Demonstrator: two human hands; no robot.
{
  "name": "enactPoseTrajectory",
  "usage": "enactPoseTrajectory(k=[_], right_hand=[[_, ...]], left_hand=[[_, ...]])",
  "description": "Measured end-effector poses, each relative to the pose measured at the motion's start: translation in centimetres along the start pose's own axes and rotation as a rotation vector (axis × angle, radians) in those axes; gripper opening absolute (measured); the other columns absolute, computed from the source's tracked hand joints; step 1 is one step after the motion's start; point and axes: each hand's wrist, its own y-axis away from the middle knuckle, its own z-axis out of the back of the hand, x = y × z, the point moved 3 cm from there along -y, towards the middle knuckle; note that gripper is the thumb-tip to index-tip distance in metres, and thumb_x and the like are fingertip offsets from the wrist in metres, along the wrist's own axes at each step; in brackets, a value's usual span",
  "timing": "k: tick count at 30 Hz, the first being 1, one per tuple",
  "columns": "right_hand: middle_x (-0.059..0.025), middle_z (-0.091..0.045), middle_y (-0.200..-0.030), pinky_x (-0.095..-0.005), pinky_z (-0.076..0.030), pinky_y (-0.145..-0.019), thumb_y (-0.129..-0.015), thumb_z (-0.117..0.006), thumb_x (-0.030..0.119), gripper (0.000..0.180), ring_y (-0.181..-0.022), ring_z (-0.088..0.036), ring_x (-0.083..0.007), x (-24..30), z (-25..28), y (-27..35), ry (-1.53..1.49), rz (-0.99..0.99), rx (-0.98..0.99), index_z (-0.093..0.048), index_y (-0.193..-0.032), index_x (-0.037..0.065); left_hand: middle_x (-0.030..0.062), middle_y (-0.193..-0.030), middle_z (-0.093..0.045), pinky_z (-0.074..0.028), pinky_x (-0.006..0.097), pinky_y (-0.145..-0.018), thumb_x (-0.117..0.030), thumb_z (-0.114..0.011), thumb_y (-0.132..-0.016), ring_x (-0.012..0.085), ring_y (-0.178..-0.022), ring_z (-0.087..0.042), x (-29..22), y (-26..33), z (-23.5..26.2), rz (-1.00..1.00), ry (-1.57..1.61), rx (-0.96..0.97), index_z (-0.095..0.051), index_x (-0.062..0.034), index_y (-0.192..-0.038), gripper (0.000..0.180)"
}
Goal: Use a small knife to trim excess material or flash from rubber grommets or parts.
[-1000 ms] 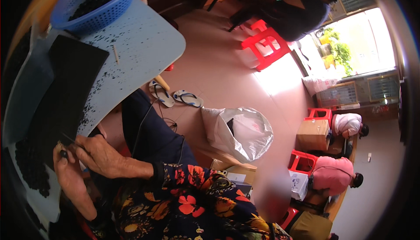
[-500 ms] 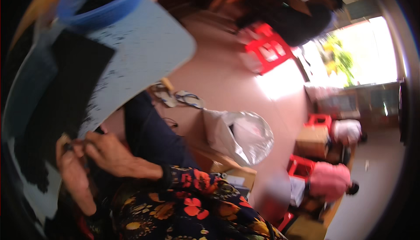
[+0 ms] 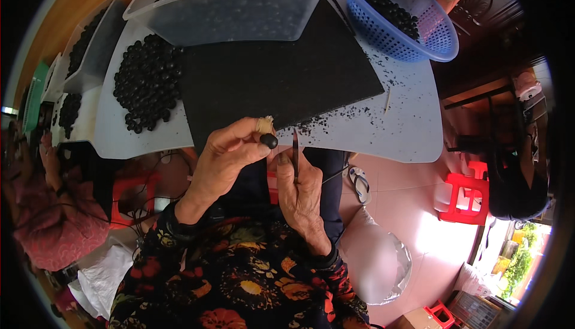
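Observation:
My left hand [image 3: 221, 160] pinches a small, smooth black round piece [image 3: 269, 141] between thumb and forefinger. A tan wrap [image 3: 265, 124] covers the forefinger's tip. Close beside it, my right hand [image 3: 300, 191] is closed around a thin knife [image 3: 295, 152], its dark pointed blade sticking up between thumb and fingers. The two hands are held above my lap, at the near edge of a black mat [image 3: 269, 71]. A heap of similar black round pieces [image 3: 148, 83] lies on the pale table [image 3: 413, 122] left of the mat.
A clear plastic bin [image 3: 239, 14] and a blue perforated basket [image 3: 434, 35] hold more black pieces at the back. Black scraps [image 3: 335, 118] lie along the mat's edge. Another person's arm [image 3: 53, 161] is at the left. A pale sack [image 3: 374, 257] and red stools [image 3: 467, 197] stand on the floor.
The view has swung to the left, so hands and table now appear near the middle instead of the left side. My hands, formerly blurred together, now show the black piece and knife clearly.

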Motion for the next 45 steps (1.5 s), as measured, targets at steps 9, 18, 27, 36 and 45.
enactPoseTrajectory(k=[9, 18, 27, 36, 45], right_hand=[[-0.018, -0.056, -0.067, -0.0377, -0.044, -0.049, -0.086, -0.057, 0.003, 0.009, -0.057, -0.059, -0.0372, 1.8, 0.1, -0.7, 0.246, 0.114, -0.011, -0.049, -0.085, 0.0], [-0.0164, -0.059, -0.075, -0.0414, -0.047, -0.05, -0.081, -0.062, 0.006, 0.017, -0.062, -0.061, -0.0361, 1.4, 0.2, -1.0, 0.363, 0.122, 0.059, -0.047, -0.088, 0.002], [-0.0159, -0.06, -0.076, -0.0409, -0.048, -0.051, -0.081, -0.063, 0.007, 0.018, -0.062, -0.062, -0.035, 1.2, 0.0, -1.3, 0.379, 0.164, 0.035, -0.046, -0.088, 0.003], [-0.0053, -0.053, -0.063, -0.0283, -0.04, -0.052, -0.097, -0.049, 0.019, 0.024, -0.054, -0.052, -0.0136, 0.2, 0.3, -1.2, -0.166, -0.182, 0.108, -0.057, -0.087, -0.002], [-0.0009, -0.053, -0.071, -0.0231, -0.04, -0.061, -0.098, -0.05, 0.027, 0.032, -0.068, -0.048, -0.0071, 2.3, -0.2, -1.9, -0.348, -0.083, 0.175, -0.059, -0.105, -0.004]], left_hand=[[-0.0026, -0.086, -0.057, -0.045, 0.022, -0.076, -0.002, -0.059, -0.087, 0.0046, -0.08, -0.052, 0.3, 0.2, -0.1, -0.02, 0.027, -0.023, -0.061, -0.0011, -0.109, 0.022], [-0.001, -0.089, -0.059, -0.046, 0.022, -0.078, 0.002, -0.056, -0.087, 0.0053, -0.083, -0.054, 0.7, 0.3, 0.4, -0.002, 0.051, -0.005, -0.06, 0.0007, -0.11, 0.024], [0.0004, -0.091, -0.06, -0.046, 0.021, -0.078, 0.003, -0.055, -0.086, 0.006, -0.085, -0.055, 0.5, 0.2, 0.3, 0.043, 0.13, -0.051, -0.06, 0.0016, -0.111, 0.026], [0.0007, -0.094, -0.057, -0.043, 0.023, -0.08, 0.001, -0.057, -0.084, 0.0079, -0.089, -0.052, 0.3, 0.1, 0.3, -0.08, 0.12, 0.065, -0.061, 0.0011, -0.108, 0.024], [0.0068, -0.106, -0.057, -0.048, 0.027, -0.089, 0.0, -0.057, -0.086, 0.0144, -0.1, -0.055, -0.4, 0.5, -0.4, -0.166, 0.043, 0.121, -0.06, 0.0024, -0.109, 0.023]])
